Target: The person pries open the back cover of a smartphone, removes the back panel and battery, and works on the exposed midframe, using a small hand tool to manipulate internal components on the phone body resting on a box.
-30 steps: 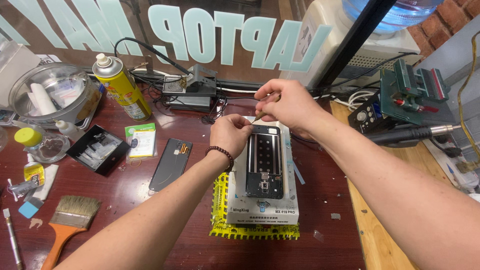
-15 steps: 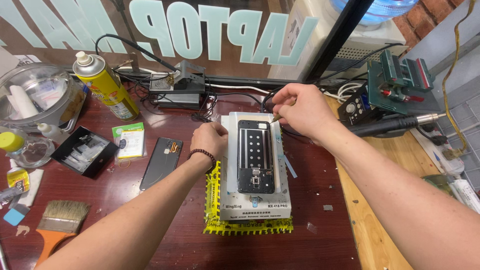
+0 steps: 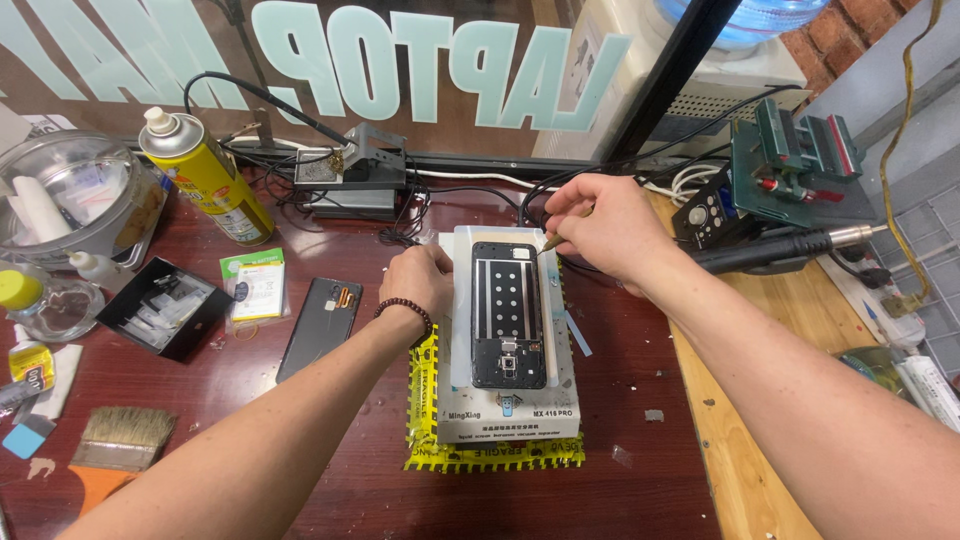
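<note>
starting at the left edge, a paint brush lies on the dark red table, with a clear bowl and a yellow spray can behind it, all pushed back as if to keep the middle free. nearer in, a black tray of small parts, a green-and-white packet and a dark phone back cover sit within easy reach. the left hand, a bead bracelet at its wrist, rests curled against the left side of the white heating pad, likely to steady it. the opened phone frame lies flat in the middle of that pad, which stands on yellow tape. the right hand pinches a thin tool, fingers closed on it, its tip meeting the frame's upper right corner. further right, a hot-air handpiece rests on the wooden bench.
</note>
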